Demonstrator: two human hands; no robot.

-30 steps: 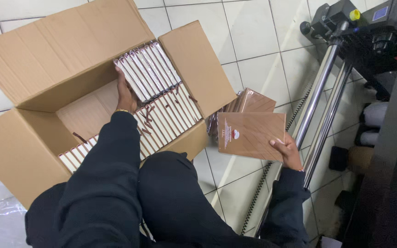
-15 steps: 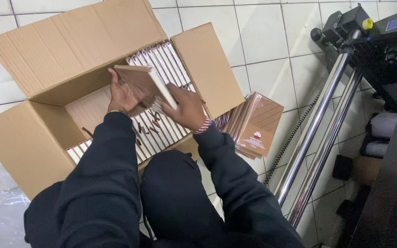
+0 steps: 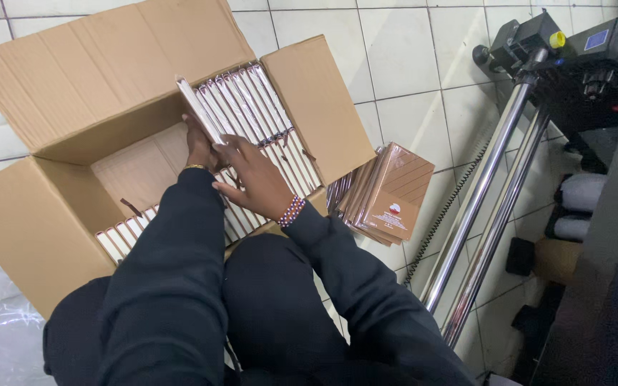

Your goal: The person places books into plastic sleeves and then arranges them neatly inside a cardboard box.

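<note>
Now, seen from the head camera, the brown book has gone from beside the floor stack (image 3: 388, 196) into the cardboard box (image 3: 59, 214): left hand (image 3: 198, 146) grips it upright, right hand (image 3: 255, 179) rests flat, fingers released, on the packed row (image 3: 266, 121).

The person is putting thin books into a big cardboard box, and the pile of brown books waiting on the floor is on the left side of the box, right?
Not quite. The pile of brown books leans on the tiled floor at the right side of the cardboard box, not the left, as the head view shows. Both hands, left hand and right hand, are in the box at the rows of thin books.
</note>
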